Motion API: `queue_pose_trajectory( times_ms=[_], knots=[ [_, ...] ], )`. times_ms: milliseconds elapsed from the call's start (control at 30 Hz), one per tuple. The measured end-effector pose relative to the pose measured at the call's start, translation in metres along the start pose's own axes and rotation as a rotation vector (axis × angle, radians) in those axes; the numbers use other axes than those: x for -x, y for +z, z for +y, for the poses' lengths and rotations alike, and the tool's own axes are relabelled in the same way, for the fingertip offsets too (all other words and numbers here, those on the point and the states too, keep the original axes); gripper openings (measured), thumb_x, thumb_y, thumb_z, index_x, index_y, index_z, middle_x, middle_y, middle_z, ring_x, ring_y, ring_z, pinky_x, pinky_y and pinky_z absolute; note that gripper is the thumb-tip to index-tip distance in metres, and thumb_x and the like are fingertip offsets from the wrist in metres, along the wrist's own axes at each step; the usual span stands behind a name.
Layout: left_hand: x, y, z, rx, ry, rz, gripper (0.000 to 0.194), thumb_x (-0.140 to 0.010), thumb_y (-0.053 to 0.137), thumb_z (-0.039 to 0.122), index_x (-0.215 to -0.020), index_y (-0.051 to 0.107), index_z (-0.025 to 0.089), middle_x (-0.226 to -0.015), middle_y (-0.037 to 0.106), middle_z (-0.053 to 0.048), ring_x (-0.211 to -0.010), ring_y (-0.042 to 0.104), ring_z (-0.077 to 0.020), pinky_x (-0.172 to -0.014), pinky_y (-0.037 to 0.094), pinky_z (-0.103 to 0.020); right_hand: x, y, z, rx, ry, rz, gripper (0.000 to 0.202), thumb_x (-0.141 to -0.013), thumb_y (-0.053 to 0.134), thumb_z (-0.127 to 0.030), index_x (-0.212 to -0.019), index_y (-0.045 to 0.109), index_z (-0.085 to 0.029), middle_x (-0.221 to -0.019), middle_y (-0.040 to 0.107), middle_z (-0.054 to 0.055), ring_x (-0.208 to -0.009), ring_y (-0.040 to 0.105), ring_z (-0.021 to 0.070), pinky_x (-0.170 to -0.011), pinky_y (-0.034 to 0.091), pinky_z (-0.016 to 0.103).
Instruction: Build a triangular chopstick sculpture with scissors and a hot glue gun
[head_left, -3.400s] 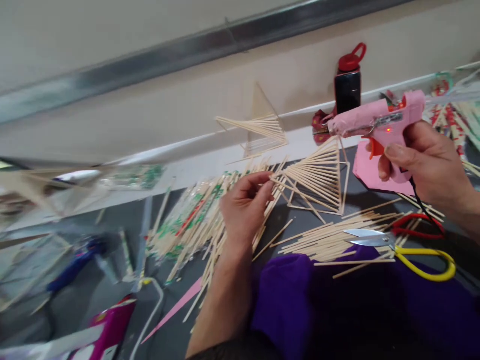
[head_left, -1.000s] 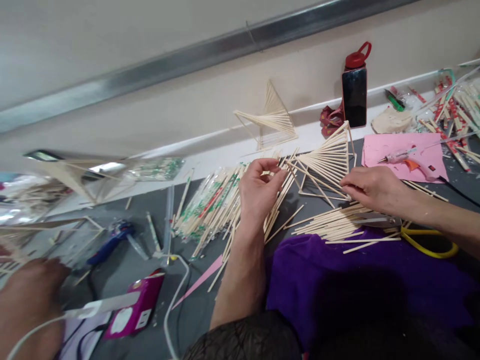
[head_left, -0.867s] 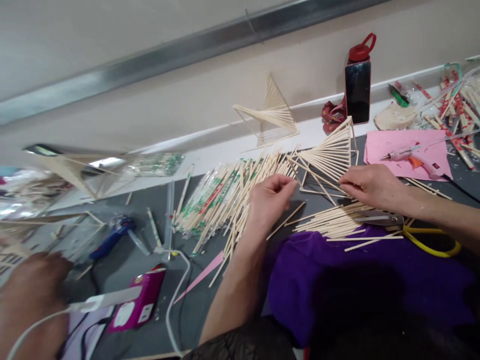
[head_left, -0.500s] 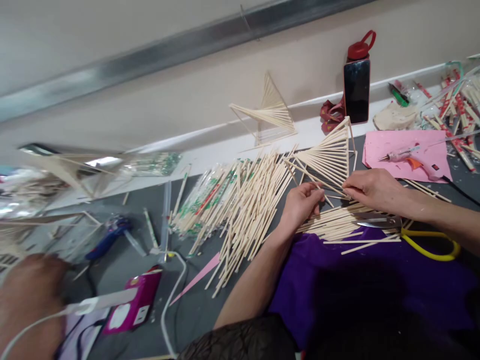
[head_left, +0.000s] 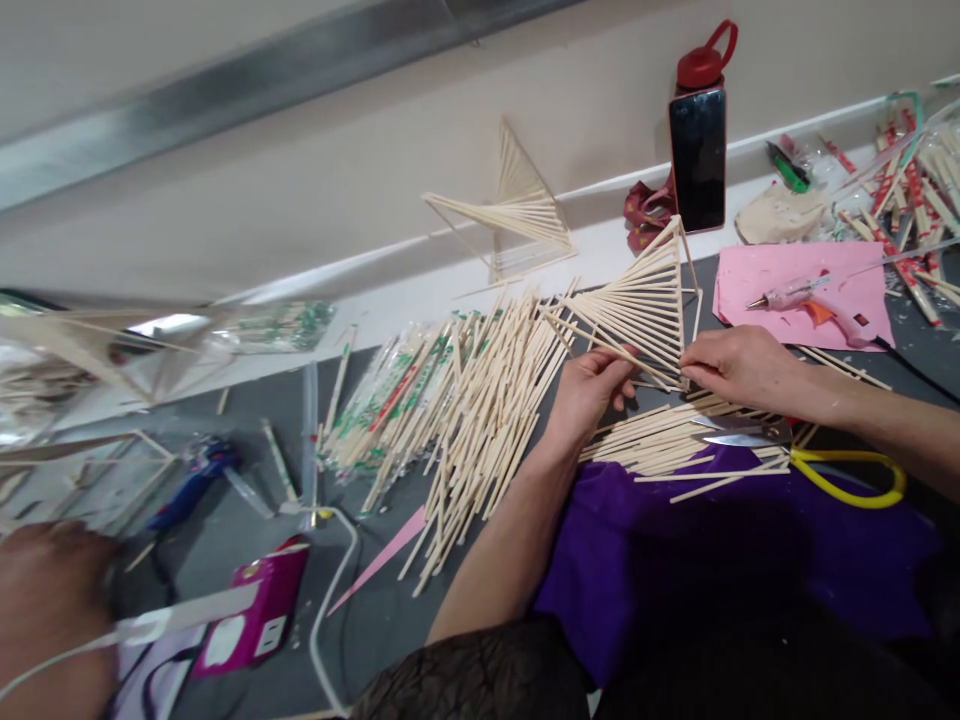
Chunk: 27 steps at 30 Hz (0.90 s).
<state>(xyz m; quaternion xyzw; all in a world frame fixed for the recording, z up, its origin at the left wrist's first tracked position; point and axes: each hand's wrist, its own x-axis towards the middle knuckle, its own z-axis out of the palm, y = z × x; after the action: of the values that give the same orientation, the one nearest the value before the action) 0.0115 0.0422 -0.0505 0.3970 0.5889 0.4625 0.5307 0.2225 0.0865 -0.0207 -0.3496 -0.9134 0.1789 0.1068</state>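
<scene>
A twisted fan-like structure of thin wooden sticks [head_left: 645, 305] stands on the grey table in front of me. My right hand [head_left: 739, 368] pinches its lower right corner. My left hand [head_left: 589, 392] has thumb and fingers closed at the structure's lower left edge, where the sticks cross; the fingertips are partly hidden. Loose sticks [head_left: 645, 440] lie under and just in front of both hands. Yellow-handled scissors [head_left: 847, 475] rest on them, close to my right forearm.
A large stick pile [head_left: 487, 440] and wrapped chopsticks [head_left: 397, 400] lie left. A glue gun [head_left: 817, 305] sits on pink paper [head_left: 731, 280] at right. Behind stand a phone [head_left: 697, 160], a red-capped bottle [head_left: 701, 65] and another stick structure [head_left: 525, 215]. Another person's hand [head_left: 56, 600] is at far left.
The view has shifted slightly, moving everything left and up. My left hand has come closer in under the structure's lower edge; my right hand stays at its corner.
</scene>
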Motion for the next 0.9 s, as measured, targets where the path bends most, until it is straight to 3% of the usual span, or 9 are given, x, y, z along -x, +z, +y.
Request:
queue_pose_trajectory(
  times_ms=[100, 233, 433, 600, 900],
  knots=[
    [-0.003, 0.003, -0.003, 0.002, 0.025, 0.018, 0.021, -0.067, 0.073, 0.03, -0.08, 0.07, 0.013, -0.054, 0.063, 0.001, -0.041, 0.051, -0.0071, -0.037, 0.037, -0.017, 0.0, 0.002, 0.001, 0.016, -0.002, -0.042, 0.03, -0.092, 0.045, -0.027, -0.086, 0.073, -0.018, -0.085, 0.072, 0.007, -0.074, 0.062, 0.0175, -0.061, 0.035, 0.028],
    [-0.003, 0.006, -0.006, 0.061, 0.053, 0.069, 0.025, -0.066, 0.076, 0.034, -0.077, 0.067, 0.014, -0.067, 0.068, -0.002, -0.054, 0.064, -0.0112, -0.04, 0.043, -0.017, 0.0, 0.005, 0.001, 0.069, 0.028, -0.093, 0.031, -0.093, 0.045, -0.027, -0.092, 0.074, -0.017, -0.089, 0.074, 0.008, -0.077, 0.064, 0.0181, -0.061, 0.035, 0.028],
    [-0.005, 0.007, -0.009, 0.084, 0.037, 0.084, 0.029, -0.064, 0.079, 0.037, -0.075, 0.065, 0.014, -0.069, 0.067, -0.002, -0.054, 0.064, -0.0111, -0.039, 0.041, -0.017, 0.001, 0.011, 0.005, 0.16, 0.147, -0.215, 0.03, -0.092, 0.048, -0.024, -0.089, 0.076, -0.015, -0.088, 0.075, 0.011, -0.076, 0.066, 0.0208, -0.06, 0.035, 0.029],
    [-0.006, 0.007, -0.009, 0.078, 0.026, 0.065, 0.032, -0.063, 0.08, 0.04, -0.073, 0.066, 0.013, -0.072, 0.07, -0.003, -0.051, 0.062, -0.0088, -0.039, 0.039, -0.017, -0.004, 0.019, 0.009, 0.052, 0.173, -0.212, 0.026, -0.091, 0.052, -0.024, -0.093, 0.077, -0.018, -0.09, 0.077, 0.007, -0.078, 0.067, 0.0187, -0.062, 0.038, 0.027],
    [-0.01, 0.005, -0.013, 0.104, 0.015, 0.04, 0.035, -0.061, 0.082, 0.042, -0.072, 0.066, 0.012, -0.075, 0.073, -0.006, -0.045, 0.058, -0.0064, -0.035, 0.037, -0.016, -0.01, 0.02, 0.004, -0.032, 0.29, -0.211, 0.021, -0.087, 0.057, -0.023, -0.088, 0.078, -0.019, -0.077, 0.075, 0.003, -0.069, 0.065, 0.0149, -0.06, 0.037, 0.024]
  ],
)
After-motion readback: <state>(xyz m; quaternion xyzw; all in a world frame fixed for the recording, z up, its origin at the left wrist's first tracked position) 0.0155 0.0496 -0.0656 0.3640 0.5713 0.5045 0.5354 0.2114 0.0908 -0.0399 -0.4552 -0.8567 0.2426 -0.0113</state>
